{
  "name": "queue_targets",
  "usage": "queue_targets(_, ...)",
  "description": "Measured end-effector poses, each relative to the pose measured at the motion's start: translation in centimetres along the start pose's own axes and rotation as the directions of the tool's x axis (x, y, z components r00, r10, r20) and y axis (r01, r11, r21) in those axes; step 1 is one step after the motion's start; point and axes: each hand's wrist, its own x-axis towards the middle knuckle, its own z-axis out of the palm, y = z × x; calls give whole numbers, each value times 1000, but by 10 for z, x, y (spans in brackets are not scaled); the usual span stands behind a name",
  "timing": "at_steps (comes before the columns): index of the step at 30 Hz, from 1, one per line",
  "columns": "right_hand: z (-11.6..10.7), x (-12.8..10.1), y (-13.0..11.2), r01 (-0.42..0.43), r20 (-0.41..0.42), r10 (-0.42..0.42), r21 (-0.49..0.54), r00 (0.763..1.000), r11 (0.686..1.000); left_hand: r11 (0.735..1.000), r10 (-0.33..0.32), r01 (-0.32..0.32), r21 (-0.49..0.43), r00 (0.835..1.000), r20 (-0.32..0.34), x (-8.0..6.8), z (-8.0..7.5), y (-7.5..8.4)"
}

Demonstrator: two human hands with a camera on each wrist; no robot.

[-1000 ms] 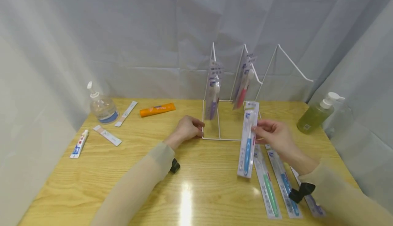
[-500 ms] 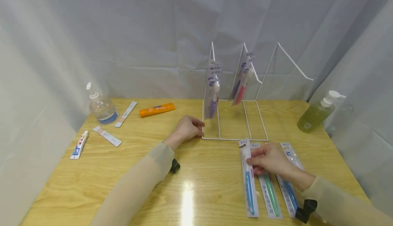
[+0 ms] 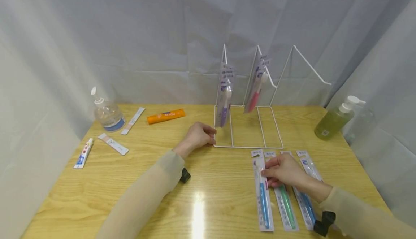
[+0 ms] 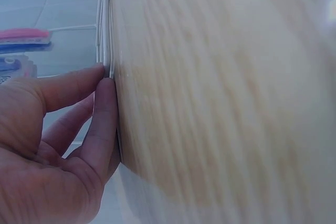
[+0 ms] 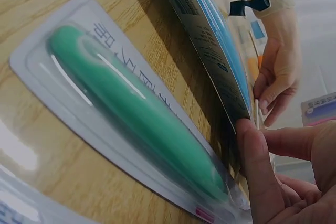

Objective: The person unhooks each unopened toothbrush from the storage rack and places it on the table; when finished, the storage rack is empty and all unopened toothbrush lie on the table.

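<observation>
My left hand (image 3: 210, 136) grips the front-left corner of the white wire rack (image 3: 248, 147); in the left wrist view its fingers (image 4: 102, 108) pinch the wire at the table. Two toothbrush packs hang on the rack, a purple one (image 3: 225, 96) and a pink one (image 3: 256, 91). My right hand (image 3: 264, 169) pinches the upper part of a blue toothbrush pack (image 3: 263, 199) lying on the table. In the right wrist view the thumb (image 5: 257, 166) holds that blue pack's (image 5: 210, 40) edge, slightly raised. A green toothbrush pack (image 3: 286, 205) (image 5: 131, 114) lies right beside it.
Another blue toothbrush pack (image 3: 306, 203) lies right of the green one. A green pump bottle (image 3: 333, 121) stands at the far right, a clear pump bottle (image 3: 107, 113) at the far left. An orange tube (image 3: 166, 116), a small tube (image 3: 83, 152) and two strips (image 3: 113, 143) lie at left.
My right hand brought the blue pack down from in front of the rack and laid it on the table left of the green pack. The left hand stayed on the rack.
</observation>
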Motion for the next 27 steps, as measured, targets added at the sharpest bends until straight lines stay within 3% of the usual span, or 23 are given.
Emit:
queue_targets(7, -4, -3, 0, -11, -4, 11, -20, 1000, 1000, 1000, 22, -22, 15, 1000, -12, 1, 0, -2)
queue_targets(14, -10, -6, -2, 33, 13, -32, -47, 999, 998, 1000, 24, -24, 12, 1000, -8, 2, 1, -2)
queue_targets(19, -24, -7, -13, 95, -23, -98, -117, 995, 989, 1000, 21, -21, -8, 1000, 1, 2, 1, -1)
queue_targets(23, -39, -2, -30, 193, -72, -202, -115, 977, 974, 1000, 23, -23, -11, 1000, 2, 2, 0, -1)
queue_targets(27, -54, 13, -54, 342, -152, -346, -54, 926, 938, 1000, 25, -25, -7, 1000, -4, 2, 0, -2)
